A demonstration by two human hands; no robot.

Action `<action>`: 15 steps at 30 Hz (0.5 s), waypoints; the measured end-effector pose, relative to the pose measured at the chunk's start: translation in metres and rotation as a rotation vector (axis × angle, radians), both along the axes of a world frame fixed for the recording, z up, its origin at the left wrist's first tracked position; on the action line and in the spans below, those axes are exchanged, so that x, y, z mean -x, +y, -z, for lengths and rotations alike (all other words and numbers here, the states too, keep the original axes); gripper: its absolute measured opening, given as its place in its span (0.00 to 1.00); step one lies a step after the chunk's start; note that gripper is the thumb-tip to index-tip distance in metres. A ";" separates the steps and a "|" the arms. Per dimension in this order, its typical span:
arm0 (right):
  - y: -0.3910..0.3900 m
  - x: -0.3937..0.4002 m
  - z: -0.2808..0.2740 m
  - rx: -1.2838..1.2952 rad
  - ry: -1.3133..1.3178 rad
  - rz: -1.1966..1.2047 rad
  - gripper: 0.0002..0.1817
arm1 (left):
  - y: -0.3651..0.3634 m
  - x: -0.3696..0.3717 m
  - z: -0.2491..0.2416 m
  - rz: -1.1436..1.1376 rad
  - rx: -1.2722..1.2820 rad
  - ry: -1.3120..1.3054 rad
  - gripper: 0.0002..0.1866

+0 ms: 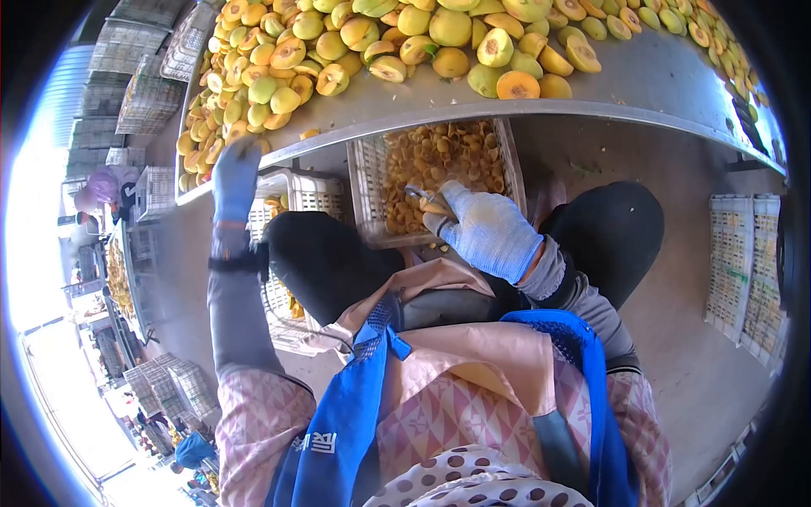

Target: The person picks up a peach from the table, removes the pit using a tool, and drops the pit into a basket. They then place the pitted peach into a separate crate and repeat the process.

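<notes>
The person is sitting at a metal surface [642,80] that is carrying a big heap of yellow and green fruit [355,42], some of it cut in half with the orange flesh showing. The left hand [235,173], in a blue glove, is reaching up to the near edge of the surface, right beside the fruit at the heap's lower left; it is blurred, so whether its fingers are closed on a fruit I cannot tell. The right hand [486,228], in a pale blue knitted glove, is closing around a small knife [420,196] and what looks like a bit of fruit, just over a white plastic crate [365,182] under the surface. That crate is holding orange fruit scraps [439,156]. A second white crate [300,193] is standing beside it, to the left, behind the person's dark knee [325,262].
</notes>
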State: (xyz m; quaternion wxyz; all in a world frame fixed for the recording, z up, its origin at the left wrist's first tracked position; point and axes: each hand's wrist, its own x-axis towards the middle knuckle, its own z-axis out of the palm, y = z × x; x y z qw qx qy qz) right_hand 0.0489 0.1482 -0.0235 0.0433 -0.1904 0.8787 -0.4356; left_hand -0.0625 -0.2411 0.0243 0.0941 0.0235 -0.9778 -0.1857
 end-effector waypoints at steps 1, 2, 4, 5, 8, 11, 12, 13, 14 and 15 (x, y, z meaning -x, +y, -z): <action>-0.001 0.001 0.001 0.000 0.006 0.013 0.20 | 0.024 0.021 0.002 -0.004 0.016 0.010 0.19; -0.001 0.004 0.001 0.001 0.013 0.030 0.20 | 0.042 0.047 0.008 -0.004 0.032 0.021 0.19; 0.000 0.008 -0.002 -0.001 -0.015 0.032 0.20 | 0.059 0.093 0.044 0.134 -0.238 -0.036 0.24; 0.000 0.010 -0.002 -0.002 -0.031 0.035 0.20 | 0.047 0.128 0.084 0.209 0.006 0.027 0.25; 0.003 0.013 0.003 0.048 -0.005 0.047 0.19 | 0.043 0.174 0.137 0.310 0.439 0.128 0.27; 0.005 0.016 0.005 0.096 0.019 0.094 0.17 | 0.100 0.132 0.078 0.175 0.147 -0.143 0.29; 0.004 0.018 0.003 0.136 -0.017 0.099 0.17 | 0.093 0.133 0.076 0.139 -0.045 -0.352 0.29; 0.004 0.020 -0.001 0.176 -0.053 0.107 0.17 | 0.101 0.128 0.064 0.101 -0.237 -0.561 0.29; 0.004 0.024 -0.006 0.217 -0.085 0.117 0.16 | 0.109 0.107 0.058 0.140 -0.620 -0.445 0.27; 0.004 0.027 -0.014 0.363 -0.179 0.152 0.17 | 0.126 0.085 0.043 0.179 -0.806 -0.433 0.27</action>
